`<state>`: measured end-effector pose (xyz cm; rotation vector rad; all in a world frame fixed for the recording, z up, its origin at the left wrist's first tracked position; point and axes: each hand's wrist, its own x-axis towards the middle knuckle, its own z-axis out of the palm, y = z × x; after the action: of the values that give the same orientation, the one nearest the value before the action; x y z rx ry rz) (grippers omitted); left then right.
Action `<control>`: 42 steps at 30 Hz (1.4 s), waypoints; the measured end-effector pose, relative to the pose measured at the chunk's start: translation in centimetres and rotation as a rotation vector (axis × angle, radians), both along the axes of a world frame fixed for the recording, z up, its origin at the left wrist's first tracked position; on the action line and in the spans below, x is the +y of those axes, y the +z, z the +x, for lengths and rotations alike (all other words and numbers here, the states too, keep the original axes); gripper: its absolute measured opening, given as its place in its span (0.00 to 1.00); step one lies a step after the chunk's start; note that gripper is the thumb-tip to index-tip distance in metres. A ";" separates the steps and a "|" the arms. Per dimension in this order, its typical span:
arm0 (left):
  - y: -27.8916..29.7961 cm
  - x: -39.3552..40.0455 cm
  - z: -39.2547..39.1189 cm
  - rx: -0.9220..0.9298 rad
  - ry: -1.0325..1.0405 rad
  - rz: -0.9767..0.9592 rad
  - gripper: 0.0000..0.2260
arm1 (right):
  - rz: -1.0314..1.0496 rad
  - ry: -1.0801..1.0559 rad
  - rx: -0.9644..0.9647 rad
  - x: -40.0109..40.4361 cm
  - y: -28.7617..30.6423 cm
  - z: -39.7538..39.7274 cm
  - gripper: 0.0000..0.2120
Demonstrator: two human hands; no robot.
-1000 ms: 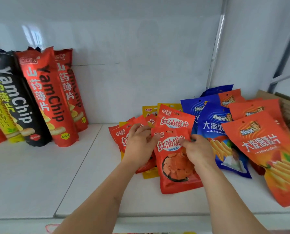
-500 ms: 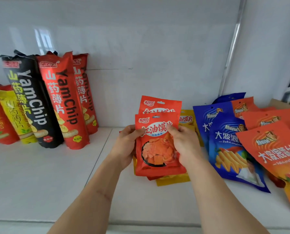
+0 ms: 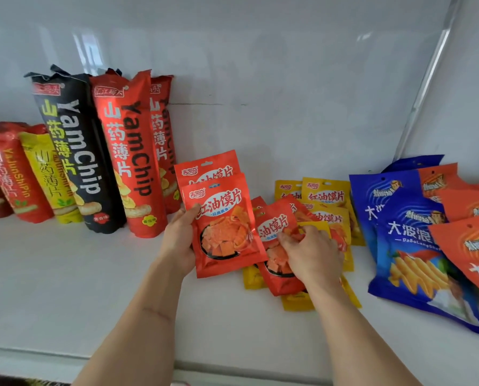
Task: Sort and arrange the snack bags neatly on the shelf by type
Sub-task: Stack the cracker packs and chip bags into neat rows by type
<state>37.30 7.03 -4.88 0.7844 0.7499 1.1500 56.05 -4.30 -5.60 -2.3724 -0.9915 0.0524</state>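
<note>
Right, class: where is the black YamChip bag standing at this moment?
In the head view the black YamChip bag stands at the left, leaning on the back wall between a yellow bag and a red YamChip bag.

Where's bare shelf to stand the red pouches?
Free: the white shelf in front of the YamChip bags, and the gap between them and the left hand holding two red pouches. Crowded: yellow pouches under the right hand, blue bags beyond.
</note>
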 end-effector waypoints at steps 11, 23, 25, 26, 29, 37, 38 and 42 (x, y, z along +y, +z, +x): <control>-0.4 0.7 0.0 0.081 0.107 0.014 0.09 | 0.559 -0.002 0.399 0.0 2.7 2.1 0.17; 0.1 -1.2 0.6 0.097 0.047 0.062 0.16 | 0.264 0.217 0.216 2.6 1.4 -5.2 0.21; 0.3 -1.3 0.4 0.100 0.052 0.061 0.18 | 0.255 0.230 0.218 2.8 1.3 -6.0 0.21; 0.3 -1.4 0.3 0.105 0.044 0.067 0.19 | 0.251 0.235 0.222 2.9 1.2 -6.3 0.22; 0.2 -1.3 0.0 0.151 0.029 0.117 0.14 | 0.258 0.247 0.214 2.8 0.8 -6.9 0.26; -0.2 0.4 -1.7 0.227 0.154 0.115 0.07 | 0.330 0.209 0.193 1.4 -0.2 -5.4 0.26; -0.2 0.6 -1.9 0.230 0.155 0.113 0.07 | 0.332 0.184 0.185 1.3 -0.3 -4.7 0.24; -0.2 0.6 -1.8 0.243 0.138 0.116 0.07 | 0.397 0.090 0.130 0.2 -0.4 -1.9 0.19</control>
<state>35.55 7.58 -5.09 0.9940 0.9569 1.2437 54.10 -4.08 -5.97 -1.9389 -0.9470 0.0393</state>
